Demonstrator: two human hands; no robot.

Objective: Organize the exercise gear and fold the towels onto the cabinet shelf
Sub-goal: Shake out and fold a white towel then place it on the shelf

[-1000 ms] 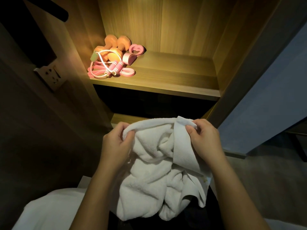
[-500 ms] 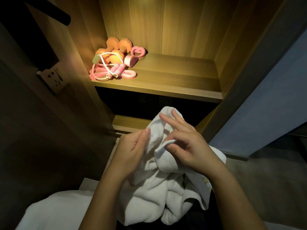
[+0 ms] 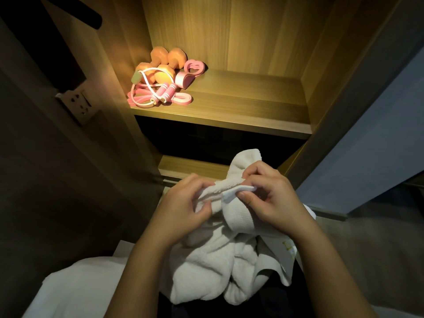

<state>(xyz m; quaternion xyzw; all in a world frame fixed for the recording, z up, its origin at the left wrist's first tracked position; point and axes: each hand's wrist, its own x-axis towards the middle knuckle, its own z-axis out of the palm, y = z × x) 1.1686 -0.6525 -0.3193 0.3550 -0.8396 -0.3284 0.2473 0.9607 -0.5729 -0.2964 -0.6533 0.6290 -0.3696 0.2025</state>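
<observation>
A crumpled white towel (image 3: 220,260) hangs bunched in front of me, below the lit cabinet shelf (image 3: 241,111). My left hand (image 3: 183,205) grips a fold of it from the left. Close beside it, my right hand (image 3: 270,198) pinches the towel's hemmed edge between thumb and fingers. On the shelf's left end lie orange dumbbells (image 3: 165,63), a pink jump rope (image 3: 158,92) and a pink hand grip (image 3: 190,72), all in a heap.
A second white cloth (image 3: 80,288) lies at the lower left. A wall socket (image 3: 78,104) sits on the dark panel left of the cabinet. A lower shelf edge (image 3: 192,166) shows just behind the towel. A blue-grey wall (image 3: 367,145) stands to the right.
My hands, apart along the towel's top edge a second ago, have come together at the middle. My right hand now pinches the hem, where its fingers were spread half a second ago.
</observation>
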